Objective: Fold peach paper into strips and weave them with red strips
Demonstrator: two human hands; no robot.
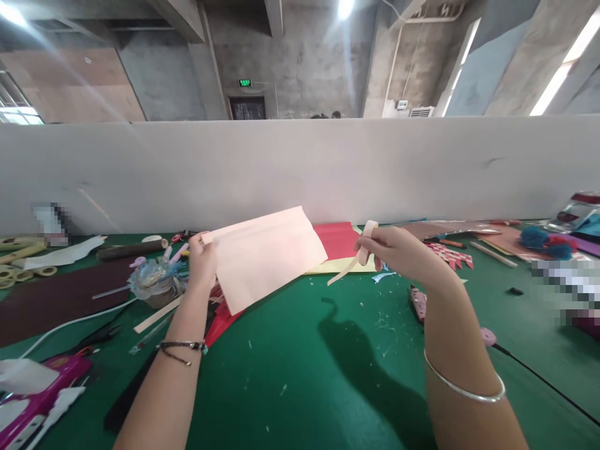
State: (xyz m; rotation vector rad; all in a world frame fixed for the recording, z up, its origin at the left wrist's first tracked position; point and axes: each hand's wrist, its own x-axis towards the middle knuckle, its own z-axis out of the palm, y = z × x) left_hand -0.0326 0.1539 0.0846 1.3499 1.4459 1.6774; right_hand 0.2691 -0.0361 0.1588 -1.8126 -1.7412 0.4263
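My left hand (202, 261) pinches the left edge of a cream sheet of paper (267, 259), which is raised above the table and tilted, its right side higher. In my right hand (391, 247) is a narrow cream paper strip (345, 270), curled over the fingers with one end hanging down. Sheet and strip are apart. Behind them lie a red paper (336, 240) and a pale yellow paper (340, 266). Below my right wrist rests a pink glue gun (419, 304), partly hidden by the forearm.
The green table (281, 387) ends at a white partition (300, 162). Left are a wrapped bundle in a cup (157, 281), dark brown paper (70, 300) and a magenta power strip (47, 400). At right are pom-poms (546, 242), a jar (579, 212) and a black cable (544, 378).
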